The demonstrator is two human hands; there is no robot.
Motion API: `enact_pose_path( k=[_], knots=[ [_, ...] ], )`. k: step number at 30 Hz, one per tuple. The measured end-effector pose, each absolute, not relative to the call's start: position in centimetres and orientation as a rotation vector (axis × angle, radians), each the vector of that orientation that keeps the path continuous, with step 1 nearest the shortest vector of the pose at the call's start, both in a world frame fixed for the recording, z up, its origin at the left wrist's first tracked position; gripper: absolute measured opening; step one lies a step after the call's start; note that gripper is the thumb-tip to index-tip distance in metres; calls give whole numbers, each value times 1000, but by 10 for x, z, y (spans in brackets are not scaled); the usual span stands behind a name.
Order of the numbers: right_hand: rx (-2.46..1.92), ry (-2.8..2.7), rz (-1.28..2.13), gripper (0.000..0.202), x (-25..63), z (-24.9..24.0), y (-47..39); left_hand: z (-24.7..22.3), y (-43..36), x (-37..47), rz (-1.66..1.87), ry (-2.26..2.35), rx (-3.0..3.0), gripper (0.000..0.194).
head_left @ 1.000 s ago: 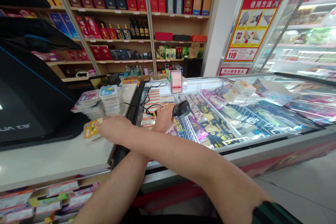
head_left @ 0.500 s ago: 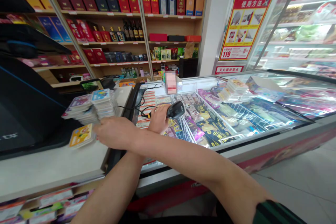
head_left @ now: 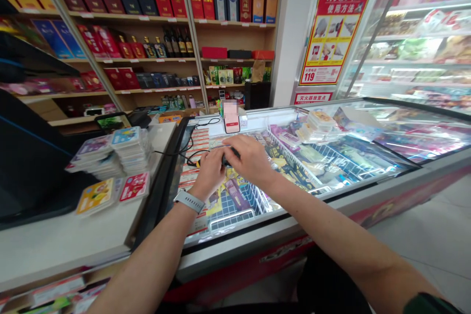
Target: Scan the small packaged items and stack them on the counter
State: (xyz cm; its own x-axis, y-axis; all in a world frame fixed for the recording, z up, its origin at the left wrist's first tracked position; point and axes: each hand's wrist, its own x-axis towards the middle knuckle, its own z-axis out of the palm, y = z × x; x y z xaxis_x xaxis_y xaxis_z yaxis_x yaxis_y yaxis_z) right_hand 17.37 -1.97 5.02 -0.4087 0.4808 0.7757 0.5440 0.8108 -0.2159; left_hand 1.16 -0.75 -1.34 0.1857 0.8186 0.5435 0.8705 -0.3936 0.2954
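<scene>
Glossy glass freezer top (head_left: 316,169), smooth counter (head_left: 62,235), plastic scanner (head_left: 231,156)

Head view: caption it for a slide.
Left hand holding a black scanner, right hand over it, above a glass-topped freezer.

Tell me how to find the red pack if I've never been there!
Find the long glass-topped freezer, then the white counter on its left. Near the counter's edge by the freezer, in front of the tall stacks, lies the red pack. Its red top sets it apart from the yellow pack beside it and the blue and purple stack tops behind.
</scene>
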Motion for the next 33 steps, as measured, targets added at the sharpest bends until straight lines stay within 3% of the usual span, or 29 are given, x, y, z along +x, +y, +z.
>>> enact_pose_path(
  k=[4,19,27,33],
  knots=[
    [-930,-1969,-136,27,217,36,3,-10,-9,8,-976,-1657,-2393,61],
    [-1966,-2021,-453,43,317,-16,102,-8,-13,11,-956,-1664,-2389,62],
    [-2082,-1987,-443,50,330,-35,116,-7,-14,12,-974,-1661,-2402,62],
    [-1855,-2152,-293,44,331,-36,117,-8,-13,11,-1000,-1651,-2402,62]
  ],
)
